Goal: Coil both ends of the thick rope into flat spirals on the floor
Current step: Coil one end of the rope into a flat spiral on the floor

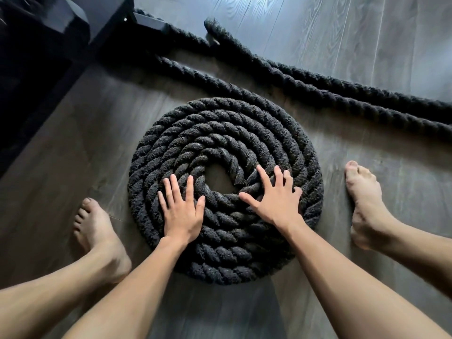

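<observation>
- The spiral (220,128) of thick black rope lies flat on the floor (342,33), its turns packed side by side around a small bare gap. The cut inner end (238,181) shows at the edge of that gap.
- Beyond the spiral, two loose runs (318,94) of the same rope stretch from the black frame (49,45) towards the right edge of view. A frayed end (214,28) sticks up near the frame, so the second spiral looks not yet started.
- The step in hand seems to be flattening and tightening this first coil. It should go best with even downward pressure from both palms, turning the whole disc as one so that slack is drawn in.
- No turn should ride up over its neighbour, and the gap in the middle could close a little.
- The left hand (182,211) lies palm down on the near-left turns, fingers straight and close together, gripping nothing.
- The right hand (274,199) presses on the inner turns beside the gap, fingers spread wide and the outer ones slightly bent. It also pinches nothing.
- Both forearms reach straight forward and down, between the bare left foot (97,241) and right foot (364,204) planted either side of the spiral.
</observation>
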